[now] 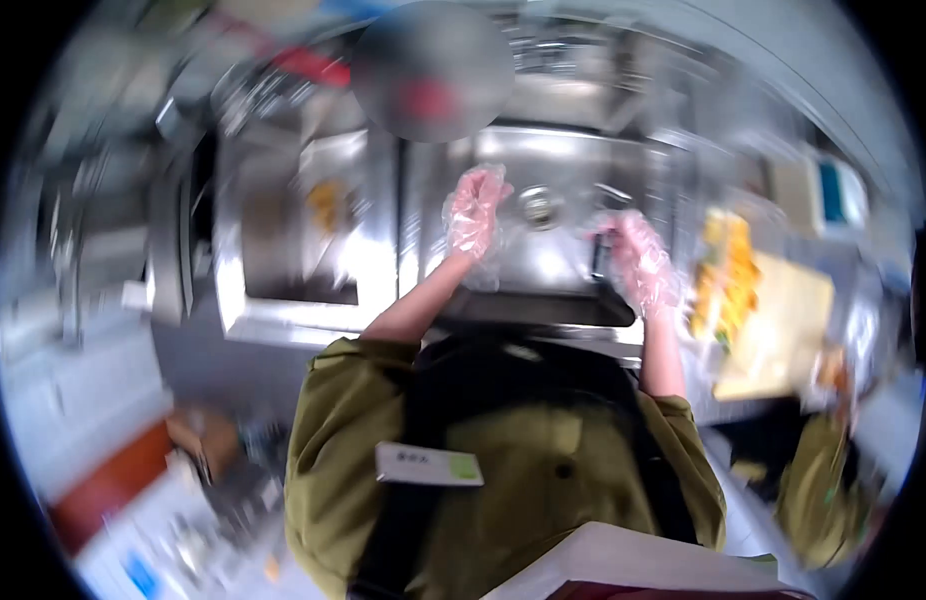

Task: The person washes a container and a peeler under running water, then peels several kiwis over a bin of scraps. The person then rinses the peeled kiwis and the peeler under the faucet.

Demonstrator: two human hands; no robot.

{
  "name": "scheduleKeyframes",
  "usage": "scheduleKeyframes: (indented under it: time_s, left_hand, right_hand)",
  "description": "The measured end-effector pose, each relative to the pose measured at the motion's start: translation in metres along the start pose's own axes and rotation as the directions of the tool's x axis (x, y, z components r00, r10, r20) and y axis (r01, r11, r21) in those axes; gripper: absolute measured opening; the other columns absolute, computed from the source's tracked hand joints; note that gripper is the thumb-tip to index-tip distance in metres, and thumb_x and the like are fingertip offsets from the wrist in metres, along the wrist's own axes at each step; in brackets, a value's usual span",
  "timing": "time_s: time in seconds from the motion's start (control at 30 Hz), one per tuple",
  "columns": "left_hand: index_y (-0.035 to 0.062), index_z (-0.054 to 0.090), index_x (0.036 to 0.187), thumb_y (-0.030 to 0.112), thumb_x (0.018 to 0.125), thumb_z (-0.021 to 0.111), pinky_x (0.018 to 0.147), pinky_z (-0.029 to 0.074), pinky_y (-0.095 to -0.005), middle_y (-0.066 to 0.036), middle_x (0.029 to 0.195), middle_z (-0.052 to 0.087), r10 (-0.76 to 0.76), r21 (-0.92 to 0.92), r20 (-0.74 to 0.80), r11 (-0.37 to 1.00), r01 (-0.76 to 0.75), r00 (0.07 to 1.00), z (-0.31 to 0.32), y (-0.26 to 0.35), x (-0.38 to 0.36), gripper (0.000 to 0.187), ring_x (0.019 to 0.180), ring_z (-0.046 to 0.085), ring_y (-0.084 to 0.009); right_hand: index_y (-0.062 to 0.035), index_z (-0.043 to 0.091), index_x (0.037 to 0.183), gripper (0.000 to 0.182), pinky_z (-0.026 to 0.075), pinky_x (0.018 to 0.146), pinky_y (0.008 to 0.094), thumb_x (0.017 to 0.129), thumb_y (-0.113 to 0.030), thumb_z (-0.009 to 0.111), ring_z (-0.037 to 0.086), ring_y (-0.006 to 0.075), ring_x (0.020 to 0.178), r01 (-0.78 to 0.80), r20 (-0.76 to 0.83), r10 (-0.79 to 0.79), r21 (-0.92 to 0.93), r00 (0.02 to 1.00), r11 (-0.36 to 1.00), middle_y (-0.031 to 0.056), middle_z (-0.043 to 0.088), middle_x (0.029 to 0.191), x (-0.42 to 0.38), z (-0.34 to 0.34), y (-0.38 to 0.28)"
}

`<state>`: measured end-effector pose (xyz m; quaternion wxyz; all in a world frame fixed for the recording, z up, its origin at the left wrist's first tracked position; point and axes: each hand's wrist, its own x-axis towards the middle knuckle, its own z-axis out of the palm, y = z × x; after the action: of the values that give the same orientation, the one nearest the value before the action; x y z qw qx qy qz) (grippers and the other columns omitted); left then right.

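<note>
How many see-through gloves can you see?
2 that I can make out: one on the left hand and one on the right hand. There may be more, because the other person at the lower right is too blurry to check.

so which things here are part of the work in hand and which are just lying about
Likely in use:
gloved left hand
gloved right hand; blur hides any grip
steel sink beneath both

Probably lying about:
pale cutting board
yellow food
brown box
</note>
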<state>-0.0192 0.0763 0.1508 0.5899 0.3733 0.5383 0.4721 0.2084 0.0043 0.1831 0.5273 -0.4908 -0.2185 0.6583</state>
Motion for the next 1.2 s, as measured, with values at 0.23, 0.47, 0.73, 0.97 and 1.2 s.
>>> scheduleKeyframes:
  time_s: [0.23,0.47,0.73,0.97,1.2]
  left_hand:
    - [0.0029,0.061,0.099,0.026,0.080,0.050,0.077,0.047,-0.0405,-0.020,0.096,0.062,0.045,0.624,-0.712,0.498,0.602,0.700,-0.367,-0.042,0.023,0.032,0.091,0.060,-0.0329]
    - [0.0169,0.067,0.092,0.030,0.070,0.063,0.083,0.046,-0.0371,-0.009,0.104,0.061,-0.178,0.876,-0.479,-0.023,0.483,0.860,-0.536,-0.163,0.095,0.026,0.094,0.057,-0.0273]
    - [0.0080,0.064,0.089,0.027,0.070,0.062,0.076,0.048,-0.0373,-0.011,0.092,0.064,-0.234,0.959,-0.259,0.057,0.279,0.937,-0.527,-0.128,0.132,0.027,0.087,0.061,-0.0269]
    - [0.0058,0.063,0.105,0.014,0.082,0.051,0.074,0.044,-0.0281,-0.008,0.101,0.062,-0.091,0.750,-0.167,0.635,0.186,0.982,-0.533,0.009,0.054,0.028,0.084,0.053,-0.0138]
    - [0.0064,0.050,0.077,0.006,0.077,0.060,0.039,0.026,-0.0125,-0.027,0.119,0.050,-0.122,0.153,0.222,0.984,0.089,0.967,-0.386,0.164,-0.015,0.010,0.047,0.037,0.0012]
  right_hand:
    - [-0.0185,0.032,0.132,0.070,0.034,0.095,0.0347,0.069,0.005,0.052,0.036,0.0278,0.123,0.342,0.297,-0.200,-0.906,0.934,0.249,0.0207,0.032,0.137,0.027,0.071,0.087]
    - [-0.0003,0.054,0.096,0.019,0.045,0.058,0.0296,0.080,-0.010,0.053,0.055,0.0146,0.061,-0.122,-0.142,-0.044,-0.945,0.989,0.302,0.0081,0.056,0.067,0.004,0.081,0.110]
    - [-0.0025,0.058,0.081,0.010,0.041,0.059,0.0265,0.074,-0.008,0.053,0.049,0.0112,0.060,-0.291,-0.486,-0.178,-0.736,0.856,0.611,0.0034,0.052,0.064,-0.037,0.115,0.139]
    - [-0.0024,0.053,0.079,0.012,0.038,0.057,0.0292,0.074,-0.014,0.052,0.041,0.0103,0.062,-0.120,-0.434,-0.392,-0.779,0.811,0.615,0.0009,0.045,0.065,-0.048,0.098,0.147]
    - [-0.0036,0.058,0.082,0.015,0.038,0.058,0.0276,0.078,-0.018,0.056,0.045,0.0102,0.061,-0.087,-0.583,-0.216,-0.447,0.783,0.890,0.0013,0.050,0.064,-0.053,0.086,0.122]
